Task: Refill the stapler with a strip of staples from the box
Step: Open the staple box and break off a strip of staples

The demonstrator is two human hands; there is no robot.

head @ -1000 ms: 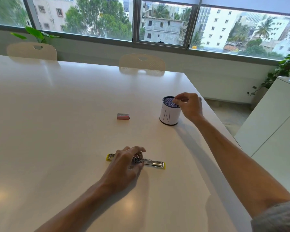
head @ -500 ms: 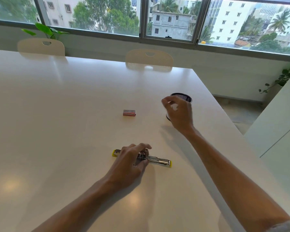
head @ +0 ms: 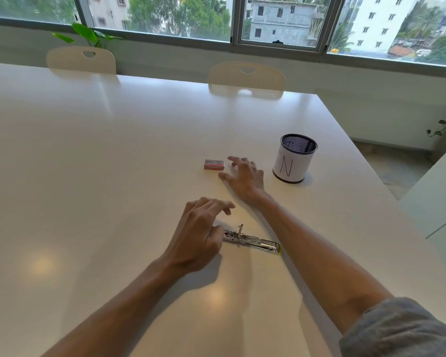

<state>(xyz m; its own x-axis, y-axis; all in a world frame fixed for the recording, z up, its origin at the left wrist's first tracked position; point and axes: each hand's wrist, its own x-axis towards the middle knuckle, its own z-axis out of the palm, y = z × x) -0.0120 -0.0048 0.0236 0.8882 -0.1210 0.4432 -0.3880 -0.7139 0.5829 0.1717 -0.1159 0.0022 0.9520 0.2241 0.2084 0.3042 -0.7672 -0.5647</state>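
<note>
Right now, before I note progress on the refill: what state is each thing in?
stapler: lying opened flat on the table, left end under the left hand
staple box: closed, flat, untouched
pen cup: upright
left hand: resting on the stapler
right hand: open, reaching toward the box

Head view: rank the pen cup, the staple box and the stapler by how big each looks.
1. Stapler, longest span, though the left hand covers one end and it lies nearest the camera.
2. Pen cup, bulkier; its order against the stapler is unsure.
3. Staple box, clearly smallest.
</note>
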